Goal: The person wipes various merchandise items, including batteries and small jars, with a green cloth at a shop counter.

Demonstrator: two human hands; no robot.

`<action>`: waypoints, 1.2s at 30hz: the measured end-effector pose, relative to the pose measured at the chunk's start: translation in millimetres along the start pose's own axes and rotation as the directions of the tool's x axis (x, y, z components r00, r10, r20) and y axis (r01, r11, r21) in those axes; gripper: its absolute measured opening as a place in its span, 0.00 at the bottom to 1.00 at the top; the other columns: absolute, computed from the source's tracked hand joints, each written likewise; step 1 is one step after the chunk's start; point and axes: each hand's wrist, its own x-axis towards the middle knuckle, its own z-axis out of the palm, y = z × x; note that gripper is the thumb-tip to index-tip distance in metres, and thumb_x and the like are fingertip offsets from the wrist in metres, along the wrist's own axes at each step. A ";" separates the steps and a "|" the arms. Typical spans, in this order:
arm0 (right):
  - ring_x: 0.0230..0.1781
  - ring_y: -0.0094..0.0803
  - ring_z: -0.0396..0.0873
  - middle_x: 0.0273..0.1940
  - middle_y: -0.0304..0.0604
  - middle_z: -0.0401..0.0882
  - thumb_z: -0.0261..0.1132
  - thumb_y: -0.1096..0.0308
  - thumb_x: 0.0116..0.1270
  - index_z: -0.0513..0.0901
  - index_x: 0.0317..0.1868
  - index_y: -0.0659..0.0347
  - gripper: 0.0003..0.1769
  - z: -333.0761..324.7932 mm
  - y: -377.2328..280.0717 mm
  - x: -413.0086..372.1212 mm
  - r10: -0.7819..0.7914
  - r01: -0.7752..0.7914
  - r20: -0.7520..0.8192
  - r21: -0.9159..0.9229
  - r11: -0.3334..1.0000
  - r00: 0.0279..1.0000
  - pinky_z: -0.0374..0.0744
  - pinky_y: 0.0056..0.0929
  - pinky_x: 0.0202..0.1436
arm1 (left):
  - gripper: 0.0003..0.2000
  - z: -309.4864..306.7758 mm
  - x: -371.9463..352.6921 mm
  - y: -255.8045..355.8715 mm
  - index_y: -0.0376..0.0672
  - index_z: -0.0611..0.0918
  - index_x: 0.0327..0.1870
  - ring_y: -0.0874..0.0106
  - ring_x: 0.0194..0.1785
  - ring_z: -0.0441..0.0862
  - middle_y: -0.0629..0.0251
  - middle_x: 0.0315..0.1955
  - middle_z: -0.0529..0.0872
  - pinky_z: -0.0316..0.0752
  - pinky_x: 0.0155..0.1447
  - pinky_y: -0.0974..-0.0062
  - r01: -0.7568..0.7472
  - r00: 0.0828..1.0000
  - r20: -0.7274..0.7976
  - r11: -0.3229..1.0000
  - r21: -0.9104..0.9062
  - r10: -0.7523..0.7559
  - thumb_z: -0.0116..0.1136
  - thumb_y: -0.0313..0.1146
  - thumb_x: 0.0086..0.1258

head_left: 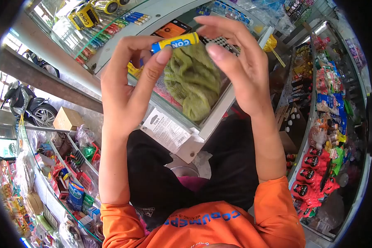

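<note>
My left hand (132, 70) holds a yellow and blue tube (178, 43) between thumb and fingers, over the glass case. At the tube's right end is my right hand (239, 58), its thumb and fingers spread apart, with no object gripped between them. Below the tube lies a crumpled green cloth (192, 82). A patterned black and white item shows behind my right fingers. Under my left forearm side, a white printed card (165, 130) with a barcode lies at the case's front edge.
Yellow cans (83, 16) and rows of small tubes (105, 39) stand at upper left. Packed shelves with red bottles (308, 175) line the right. Glass cases of goods, a cardboard box (68, 118) and a motorbike (29, 105) are at left.
</note>
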 end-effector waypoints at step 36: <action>0.42 0.32 0.89 0.42 0.43 0.89 0.75 0.77 0.64 0.89 0.53 0.62 0.16 30.9 -3.9 -1.1 -0.019 0.016 -0.023 -0.127 0.992 1.000 0.83 0.29 0.48 | 0.21 7.0 1.1 1.5 0.30 0.82 0.54 0.75 0.41 0.90 0.58 0.39 0.92 0.81 0.44 0.78 0.429 0.903 0.218 0.814 -0.391 -0.370 0.51 0.45 0.87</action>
